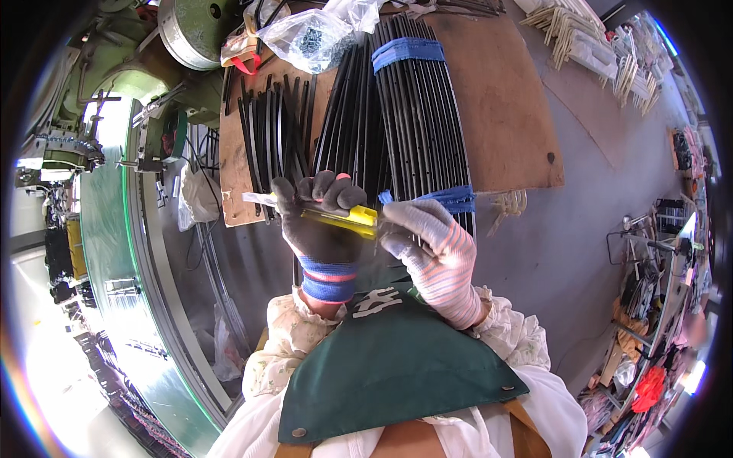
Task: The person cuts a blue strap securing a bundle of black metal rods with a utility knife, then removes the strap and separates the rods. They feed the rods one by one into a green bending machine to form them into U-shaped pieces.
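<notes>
My left hand (328, 225), in a dark-coated glove with a blue and red cuff, is closed around a slim yellow object (357, 220). Its exact kind does not show. A whitish end (259, 199) sticks out on the left side of the same fist. My right hand (434, 256), in a striped glove with grey fingertips, is bent close to the yellow end. Whatever lies between its fingertips is too small to make out. Just beyond both hands lie bundles of black metal rods (420, 114), wrapped with blue strips (408, 52).
The rods rest on a brown board (508, 114). A clear bag of small screws (311, 42) lies at the far edge. Green machinery (126, 53) stands at the left. Pale bent frames (569, 38) are at the far right, and a cluttered rack (649, 282) is on the right.
</notes>
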Action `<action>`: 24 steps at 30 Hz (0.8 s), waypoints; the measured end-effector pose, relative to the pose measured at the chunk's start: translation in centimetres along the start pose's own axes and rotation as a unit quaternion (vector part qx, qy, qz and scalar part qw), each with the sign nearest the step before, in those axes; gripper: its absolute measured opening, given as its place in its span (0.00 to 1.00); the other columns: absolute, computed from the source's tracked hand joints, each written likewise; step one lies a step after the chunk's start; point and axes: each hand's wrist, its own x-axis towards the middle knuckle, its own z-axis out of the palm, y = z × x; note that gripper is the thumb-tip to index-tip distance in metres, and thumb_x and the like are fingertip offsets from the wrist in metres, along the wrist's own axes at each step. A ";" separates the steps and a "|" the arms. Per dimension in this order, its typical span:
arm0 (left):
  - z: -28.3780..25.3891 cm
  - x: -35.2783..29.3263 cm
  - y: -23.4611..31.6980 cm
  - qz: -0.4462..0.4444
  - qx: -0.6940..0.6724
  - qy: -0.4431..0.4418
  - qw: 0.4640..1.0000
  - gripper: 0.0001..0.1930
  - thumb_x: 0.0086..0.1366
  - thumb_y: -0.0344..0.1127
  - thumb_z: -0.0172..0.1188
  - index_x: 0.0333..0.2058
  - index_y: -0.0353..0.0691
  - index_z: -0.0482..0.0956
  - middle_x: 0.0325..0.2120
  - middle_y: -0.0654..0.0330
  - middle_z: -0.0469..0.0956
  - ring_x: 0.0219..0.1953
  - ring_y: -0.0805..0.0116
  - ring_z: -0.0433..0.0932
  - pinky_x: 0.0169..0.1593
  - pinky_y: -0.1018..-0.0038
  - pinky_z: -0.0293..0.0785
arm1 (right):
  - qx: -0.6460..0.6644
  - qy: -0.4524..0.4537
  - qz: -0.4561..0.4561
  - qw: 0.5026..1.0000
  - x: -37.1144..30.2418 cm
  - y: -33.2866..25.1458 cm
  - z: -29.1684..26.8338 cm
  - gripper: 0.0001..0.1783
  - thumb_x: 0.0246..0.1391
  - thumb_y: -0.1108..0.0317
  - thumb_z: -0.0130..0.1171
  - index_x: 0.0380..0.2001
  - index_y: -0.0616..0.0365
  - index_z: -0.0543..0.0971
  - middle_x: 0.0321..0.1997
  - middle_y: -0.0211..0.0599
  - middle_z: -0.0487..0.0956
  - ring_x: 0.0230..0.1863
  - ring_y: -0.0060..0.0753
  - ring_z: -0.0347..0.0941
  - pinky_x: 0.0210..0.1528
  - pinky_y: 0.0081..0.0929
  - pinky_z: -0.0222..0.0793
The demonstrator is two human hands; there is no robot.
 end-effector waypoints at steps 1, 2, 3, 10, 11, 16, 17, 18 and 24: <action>-0.3 0.0 0.2 -0.018 -0.031 0.017 0.999 0.19 0.64 0.48 0.60 0.23 0.43 0.67 0.23 0.65 0.64 0.28 0.72 0.63 0.37 0.75 0.65 | -0.009 0.025 -0.093 0.995 0.2 -0.1 0.3 0.21 0.47 0.85 0.63 0.47 0.65 0.78 0.40 0.38 0.78 0.38 0.26 0.77 0.42 0.21 0.75; -0.5 0.0 0.2 -0.037 -0.066 0.034 0.997 0.18 0.64 0.48 0.60 0.23 0.43 0.67 0.23 0.65 0.64 0.28 0.72 0.64 0.37 0.75 0.65 | -0.009 0.031 -0.090 0.995 0.2 0.0 0.3 0.21 0.47 0.85 0.64 0.47 0.65 0.78 0.40 0.38 0.78 0.38 0.27 0.78 0.42 0.21 0.75; 0.1 -0.1 -0.2 -0.043 -0.080 0.036 0.995 0.18 0.64 0.47 0.61 0.22 0.44 0.67 0.22 0.65 0.65 0.28 0.72 0.65 0.37 0.75 0.66 | -0.009 0.036 -0.086 0.996 0.2 0.2 0.3 0.21 0.46 0.85 0.64 0.47 0.64 0.79 0.40 0.38 0.78 0.37 0.27 0.78 0.42 0.21 0.75; -0.1 0.0 0.3 -0.069 -0.135 0.046 0.987 0.19 0.64 0.45 0.55 0.17 0.47 0.65 0.19 0.68 0.63 0.21 0.74 0.60 0.32 0.76 0.62 | -0.032 0.049 -0.118 0.991 0.2 0.4 0.5 0.20 0.39 0.85 0.69 0.40 0.63 0.80 0.38 0.41 0.80 0.37 0.30 0.79 0.41 0.23 0.76; -0.2 0.1 0.3 -0.074 -0.125 0.031 0.989 0.18 0.64 0.44 0.54 0.16 0.47 0.64 0.18 0.69 0.62 0.21 0.75 0.60 0.32 0.76 0.62 | -0.031 0.048 -0.118 0.991 0.2 0.4 0.4 0.20 0.39 0.85 0.70 0.40 0.63 0.80 0.38 0.41 0.80 0.37 0.30 0.79 0.41 0.23 0.76; 0.2 0.4 0.1 -0.097 -0.096 -0.051 0.989 0.17 0.62 0.42 0.53 0.15 0.49 0.62 0.16 0.69 0.60 0.20 0.77 0.61 0.31 0.77 0.62 | -0.047 0.048 -0.117 0.991 0.0 0.3 0.4 0.20 0.38 0.82 0.71 0.39 0.61 0.80 0.37 0.39 0.80 0.35 0.34 0.79 0.37 0.26 0.76; 0.6 0.5 -0.1 -0.109 -0.069 -0.062 0.990 0.18 0.61 0.41 0.53 0.15 0.50 0.60 0.15 0.70 0.60 0.19 0.77 0.60 0.30 0.78 0.62 | -0.077 0.046 -0.146 0.985 0.3 0.4 0.3 0.20 0.37 0.80 0.72 0.38 0.59 0.81 0.37 0.37 0.80 0.34 0.35 0.79 0.36 0.26 0.75; 0.3 0.6 -0.1 -0.104 -0.080 -0.058 0.990 0.17 0.61 0.41 0.53 0.15 0.49 0.60 0.15 0.70 0.60 0.19 0.77 0.60 0.30 0.78 0.62 | -0.107 0.044 -0.174 0.978 0.5 0.4 0.2 0.20 0.36 0.77 0.73 0.38 0.58 0.81 0.36 0.36 0.80 0.34 0.36 0.78 0.34 0.27 0.75; -0.3 0.5 0.1 -0.085 -0.108 -0.001 0.990 0.16 0.61 0.39 0.53 0.15 0.49 0.63 0.15 0.71 0.60 0.18 0.78 0.61 0.28 0.78 0.62 | -0.138 0.056 -0.201 0.968 0.4 0.1 0.0 0.21 0.34 0.75 0.74 0.38 0.58 0.81 0.36 0.35 0.80 0.33 0.37 0.78 0.32 0.28 0.74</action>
